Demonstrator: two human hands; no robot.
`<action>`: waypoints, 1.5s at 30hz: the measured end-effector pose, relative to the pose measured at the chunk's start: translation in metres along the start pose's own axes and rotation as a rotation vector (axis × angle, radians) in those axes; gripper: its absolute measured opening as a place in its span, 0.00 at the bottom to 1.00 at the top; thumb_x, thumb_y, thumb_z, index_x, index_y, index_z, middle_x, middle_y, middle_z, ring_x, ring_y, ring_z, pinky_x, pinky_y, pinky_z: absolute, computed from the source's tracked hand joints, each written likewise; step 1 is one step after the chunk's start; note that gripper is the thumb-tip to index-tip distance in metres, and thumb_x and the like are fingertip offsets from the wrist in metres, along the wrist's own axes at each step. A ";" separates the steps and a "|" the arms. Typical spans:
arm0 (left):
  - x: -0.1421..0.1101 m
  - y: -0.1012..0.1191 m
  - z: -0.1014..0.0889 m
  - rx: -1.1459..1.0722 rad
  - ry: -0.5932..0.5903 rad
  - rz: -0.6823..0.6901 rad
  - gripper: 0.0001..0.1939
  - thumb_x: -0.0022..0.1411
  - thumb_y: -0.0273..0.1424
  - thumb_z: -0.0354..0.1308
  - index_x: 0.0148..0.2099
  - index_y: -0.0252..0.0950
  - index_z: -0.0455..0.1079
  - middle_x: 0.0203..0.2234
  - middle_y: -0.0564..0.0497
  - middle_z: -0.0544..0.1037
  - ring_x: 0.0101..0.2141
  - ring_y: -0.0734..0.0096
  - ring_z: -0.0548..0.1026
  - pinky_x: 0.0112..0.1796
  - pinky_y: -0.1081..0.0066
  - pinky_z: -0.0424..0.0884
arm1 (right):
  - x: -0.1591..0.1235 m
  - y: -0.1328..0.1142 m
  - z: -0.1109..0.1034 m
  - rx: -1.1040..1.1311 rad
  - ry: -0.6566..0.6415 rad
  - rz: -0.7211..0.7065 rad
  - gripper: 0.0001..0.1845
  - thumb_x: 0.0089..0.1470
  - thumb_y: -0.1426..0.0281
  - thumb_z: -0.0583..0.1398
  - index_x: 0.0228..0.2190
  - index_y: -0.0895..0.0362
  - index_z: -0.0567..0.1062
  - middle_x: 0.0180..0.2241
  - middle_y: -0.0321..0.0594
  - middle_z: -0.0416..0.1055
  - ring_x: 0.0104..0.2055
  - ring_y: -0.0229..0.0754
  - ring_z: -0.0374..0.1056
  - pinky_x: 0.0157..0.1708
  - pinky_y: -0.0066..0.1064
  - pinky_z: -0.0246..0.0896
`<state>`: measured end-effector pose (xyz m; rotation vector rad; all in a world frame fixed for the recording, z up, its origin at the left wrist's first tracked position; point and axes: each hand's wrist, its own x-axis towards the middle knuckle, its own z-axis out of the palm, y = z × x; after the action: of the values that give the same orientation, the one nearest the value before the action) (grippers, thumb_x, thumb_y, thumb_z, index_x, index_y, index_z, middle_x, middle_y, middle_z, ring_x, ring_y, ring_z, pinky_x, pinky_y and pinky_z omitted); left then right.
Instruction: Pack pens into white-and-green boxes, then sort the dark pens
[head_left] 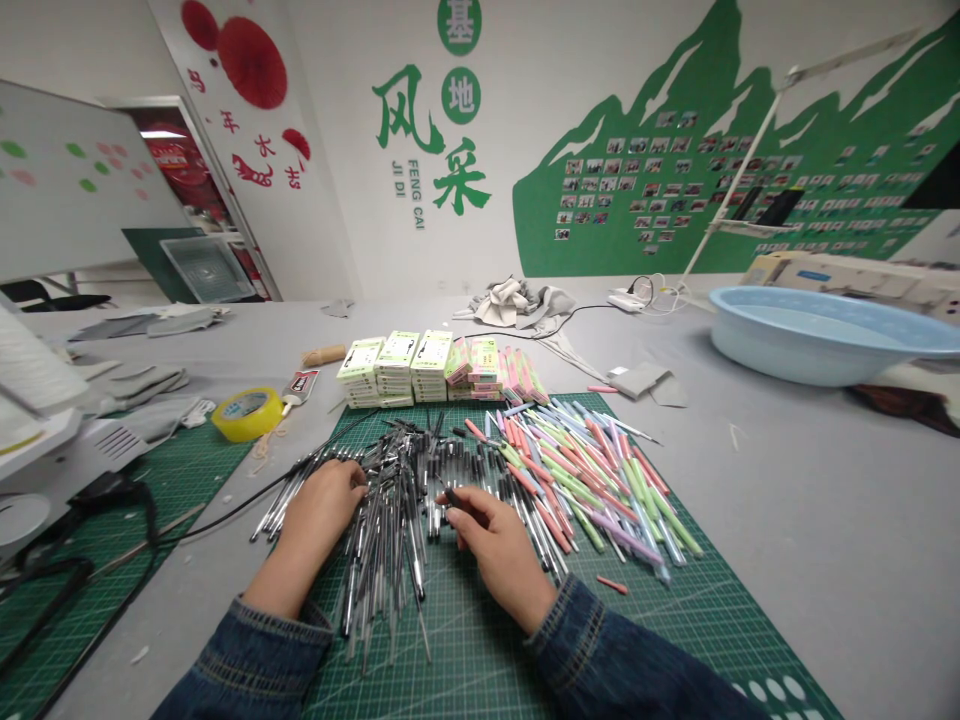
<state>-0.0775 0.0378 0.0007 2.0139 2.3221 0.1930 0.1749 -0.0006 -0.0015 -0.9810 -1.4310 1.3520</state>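
Note:
My left hand (pixel 321 512) rests at the left side of a heap of clear and black pen parts and thin refills (pixel 386 545). Its fingers curl together at the heap, and whatever they grip is hidden. Between the thumb and forefinger of my right hand (pixel 495 540) is a small black pen cap (pixel 452 497), held just above clear pen barrels with black ends (pixel 469 465). To the right of that hand spreads a pile of pink, green, blue and purple pens (pixel 592 465). Everything lies on a green cutting mat (pixel 480 660).
Stacked small boxes (pixel 395 350) line the mat's far edge. A yellow tape roll (pixel 247 414) and a glue tube (pixel 301 388) lie left, near a black cable (pixel 225 520). At right stands a blue basin (pixel 810 340). Crumpled cloth (pixel 514 303) sits farther back.

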 end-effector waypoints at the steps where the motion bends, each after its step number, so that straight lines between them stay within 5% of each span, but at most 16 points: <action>1: 0.000 0.000 0.000 -0.004 -0.001 0.006 0.06 0.54 0.31 0.55 0.32 0.40 0.74 0.34 0.48 0.78 0.36 0.62 0.74 0.36 0.69 0.63 | 0.000 0.000 0.000 0.001 0.000 0.002 0.11 0.54 0.70 0.58 0.38 0.56 0.77 0.24 0.33 0.65 0.24 0.35 0.59 0.26 0.28 0.54; 17: 0.002 0.013 0.008 -0.009 0.060 -0.021 0.07 0.54 0.32 0.54 0.31 0.38 0.72 0.33 0.46 0.76 0.37 0.60 0.74 0.38 0.67 0.66 | -0.002 -0.002 0.002 -0.020 0.004 0.002 0.10 0.53 0.70 0.58 0.37 0.57 0.77 0.25 0.33 0.67 0.24 0.35 0.60 0.26 0.27 0.55; 22: -0.001 0.017 -0.003 -0.044 0.110 -0.044 0.07 0.56 0.32 0.52 0.30 0.38 0.69 0.32 0.47 0.77 0.36 0.61 0.75 0.38 0.67 0.68 | -0.002 0.000 0.001 -0.075 0.009 -0.015 0.10 0.54 0.70 0.58 0.37 0.56 0.77 0.26 0.34 0.69 0.25 0.36 0.62 0.28 0.28 0.57; 25: -0.011 0.026 -0.016 -0.350 0.131 -0.032 0.07 0.57 0.36 0.53 0.35 0.38 0.68 0.27 0.51 0.77 0.31 0.65 0.76 0.33 0.70 0.70 | -0.002 -0.001 0.000 -0.152 0.024 -0.059 0.10 0.54 0.71 0.58 0.37 0.55 0.78 0.30 0.37 0.73 0.32 0.40 0.66 0.35 0.30 0.60; 29: -0.029 0.047 -0.026 -1.031 -0.077 0.105 0.12 0.55 0.39 0.59 0.39 0.37 0.68 0.27 0.53 0.76 0.29 0.67 0.76 0.29 0.70 0.74 | -0.002 -0.003 0.000 -0.250 0.022 -0.146 0.10 0.55 0.71 0.59 0.38 0.54 0.78 0.36 0.40 0.75 0.39 0.43 0.68 0.42 0.33 0.60; 33: -0.039 0.062 -0.028 -1.263 -0.193 0.138 0.13 0.53 0.37 0.63 0.39 0.35 0.71 0.28 0.52 0.76 0.29 0.68 0.75 0.30 0.69 0.75 | -0.002 -0.002 -0.001 -0.311 0.027 -0.178 0.11 0.56 0.72 0.58 0.40 0.54 0.78 0.37 0.40 0.75 0.41 0.44 0.69 0.44 0.34 0.60; 45: -0.042 0.067 -0.032 -1.037 -0.222 0.282 0.08 0.56 0.33 0.59 0.37 0.36 0.73 0.29 0.52 0.77 0.24 0.72 0.74 0.30 0.71 0.73 | -0.004 0.001 -0.001 -0.488 0.005 -0.230 0.14 0.55 0.75 0.59 0.44 0.53 0.74 0.36 0.39 0.72 0.39 0.43 0.67 0.41 0.33 0.59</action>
<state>-0.0101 0.0041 0.0394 1.6300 1.3067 0.9021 0.1770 -0.0037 -0.0031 -1.0795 -1.8547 0.8473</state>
